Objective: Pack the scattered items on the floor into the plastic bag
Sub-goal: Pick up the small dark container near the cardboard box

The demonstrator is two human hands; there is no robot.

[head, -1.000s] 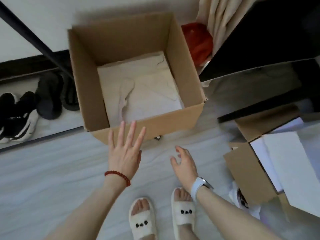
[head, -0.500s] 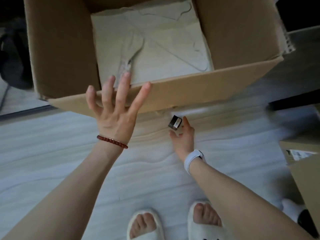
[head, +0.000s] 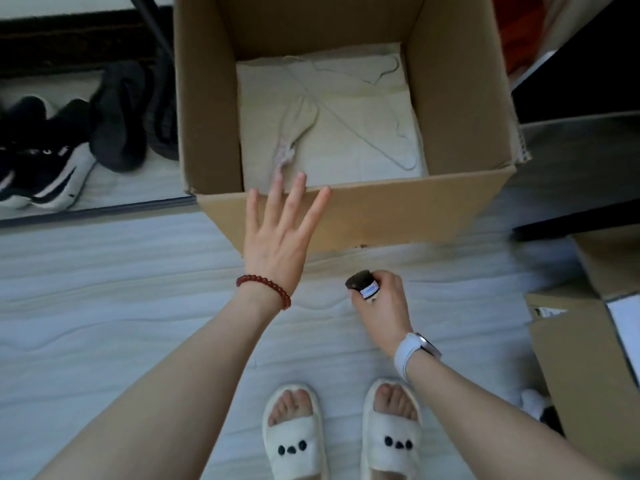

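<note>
My right hand [head: 382, 299] grips a small dark jar [head: 363, 284] with a black lid and a white-blue label, lifted just above the pale floor. My left hand [head: 280, 233] is spread with straight fingers against the near wall of an open cardboard box [head: 398, 209]. Inside the box lies a whitish plastic bag or sheet [head: 346, 133] with a thin wire hanger [head: 363, 126] on it. The jar is in front of the box, below its near wall.
Dark shoes and sneakers [head: 69, 143] lie at the left behind a floor rail. A second cardboard box [head: 571, 358] with white sheets stands at the right. Dark furniture [head: 588, 81] is at the upper right. My feet in white slippers [head: 343, 431] are at the bottom.
My right hand closed round the small jar at the foot of the box and lifted it off the floor. My left hand stayed spread against the box's near wall. The view shifted back.
</note>
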